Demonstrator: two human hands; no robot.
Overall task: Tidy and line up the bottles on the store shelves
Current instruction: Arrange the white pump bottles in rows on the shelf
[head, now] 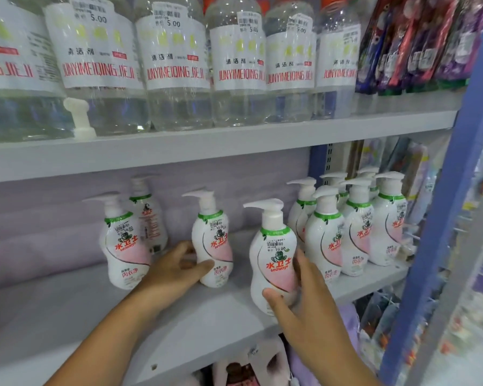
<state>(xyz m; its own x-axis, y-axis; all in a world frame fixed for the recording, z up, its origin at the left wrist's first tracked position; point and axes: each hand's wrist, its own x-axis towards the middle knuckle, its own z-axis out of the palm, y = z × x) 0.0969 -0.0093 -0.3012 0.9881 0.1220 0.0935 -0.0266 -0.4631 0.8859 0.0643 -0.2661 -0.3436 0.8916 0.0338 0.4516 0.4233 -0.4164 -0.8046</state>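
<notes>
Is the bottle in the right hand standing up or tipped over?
Standing up: the pump bottle has its pump on top, gripped by the right hand.

This place is a shop, in the aisle for cleaning and washing goods. Grey metal shelves (179, 146) are fixed on a blue upright post (435, 246), as a store uses. On the upper shelf stands a row of large clear bottles (176, 65), all the same product, and each has a small sticker with a barcode and the price 5.00 (170, 20). On the lower shelf stand many identical white pump bottles (354, 227), also with price stickers that read 10.00 (276, 246). At the upper right, packets in coloured wrappers (413, 43) hang close together. Many copies of one article, each with a price, show that the goods are for sale.
</notes>
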